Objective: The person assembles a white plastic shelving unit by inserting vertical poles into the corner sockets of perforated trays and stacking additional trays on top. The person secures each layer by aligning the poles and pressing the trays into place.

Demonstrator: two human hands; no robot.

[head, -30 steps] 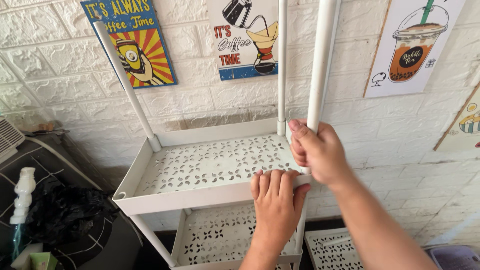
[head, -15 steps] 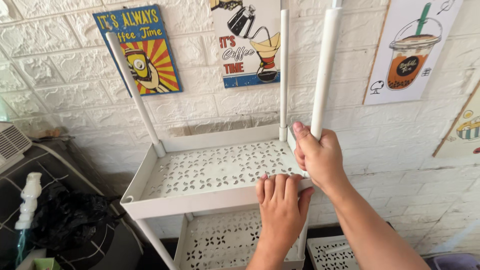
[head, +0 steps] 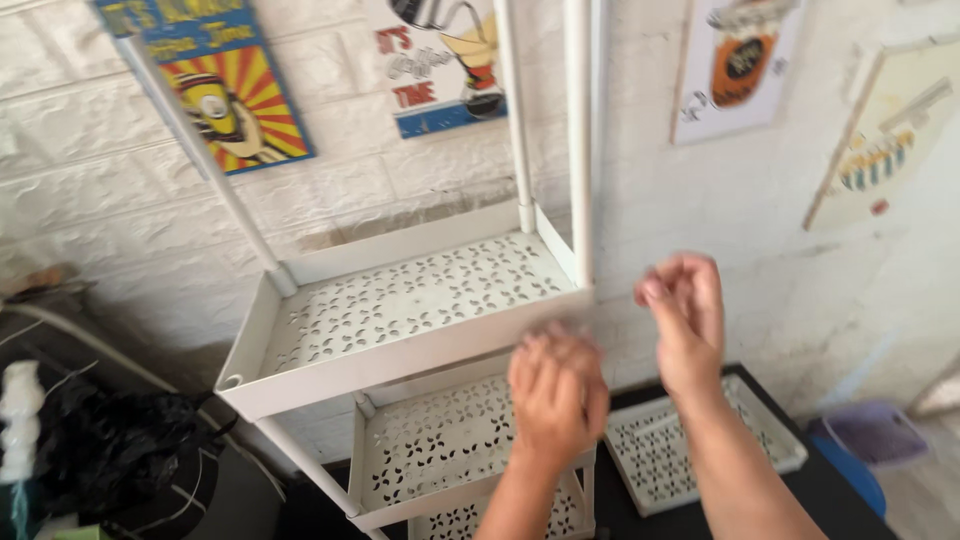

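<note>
Shelf rack [head: 400, 310]: white matt plastic, perforated trays, smooth round poles [head: 577, 140]. Wall [head: 100, 220]: white rough brick-textured. Bag [head: 110, 445]: black glossy crinkled plastic. Posters [head: 225, 90]: printed, flat, paper-like.

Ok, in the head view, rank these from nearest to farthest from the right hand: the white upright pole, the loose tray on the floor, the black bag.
From the right hand:
1. White upright pole, just to its left, apart from the fingers.
2. Loose tray, below it on the floor, beside the rack.
3. Black bag, far left, beyond the rack.
</note>
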